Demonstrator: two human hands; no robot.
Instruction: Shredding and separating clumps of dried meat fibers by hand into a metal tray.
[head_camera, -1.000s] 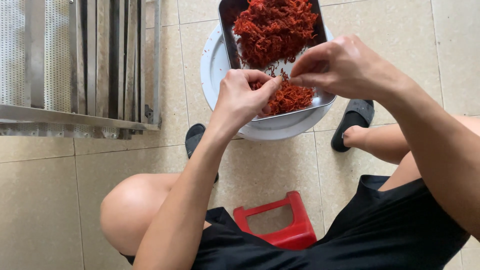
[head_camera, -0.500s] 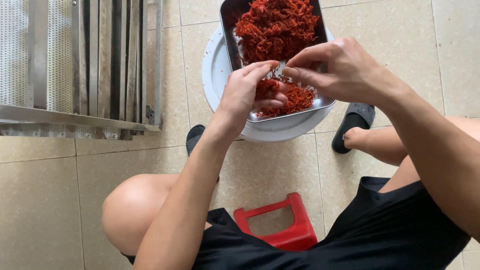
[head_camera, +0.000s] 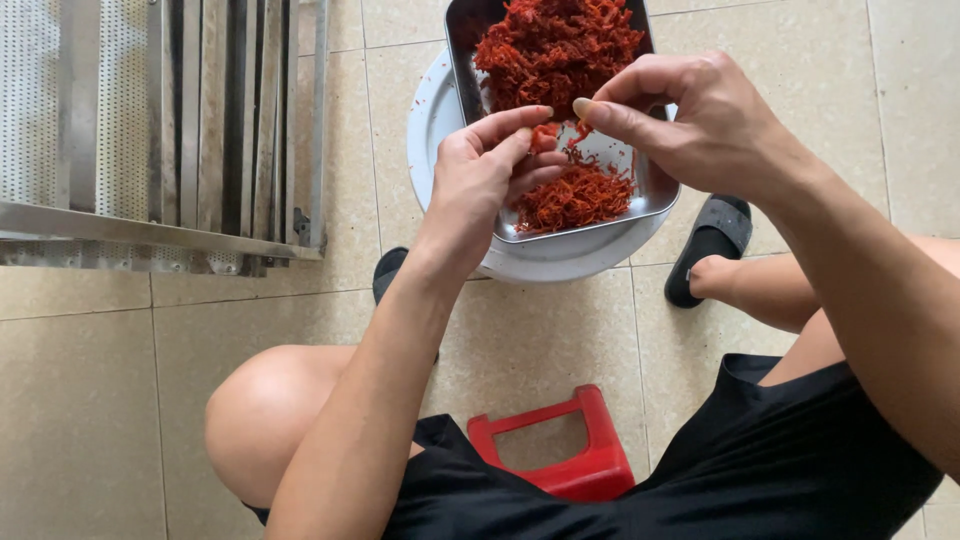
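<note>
Hands meet over the near half of a metal tray (head_camera: 655, 190) that sits on a round white basin (head_camera: 425, 130) on the tiled floor (head_camera: 100, 400). The left hand (head_camera: 490, 175) cups a small orange-red clump (head_camera: 545, 137) of shredded strands, its fingers curled partly round it but not shut tight. The right hand (head_camera: 700, 120) has thumb and forefinger pinched together on a few strands at the clump's right edge, just touching the left fingertips. So the clump lies between the two grips, right of the left palm and left of the right pinch; both hands are equally near it.

Below them in the tray lies a loose orange pile (head_camera: 575, 195), directly under the clump. Beyond it, at the far end, a larger dark red heap (head_camera: 555, 45) fills the tray. The tray's long axis runs away from the person, towards the top of the view.

Count: one tray, one basin, two piles of strands plus the clump in hand, two black slippers (head_camera: 715, 240) either side of the basin, one red stool (head_camera: 560, 450) under the person, and one steel rack (head_camera: 150, 130) of upright perforated sheets at the left.
</note>
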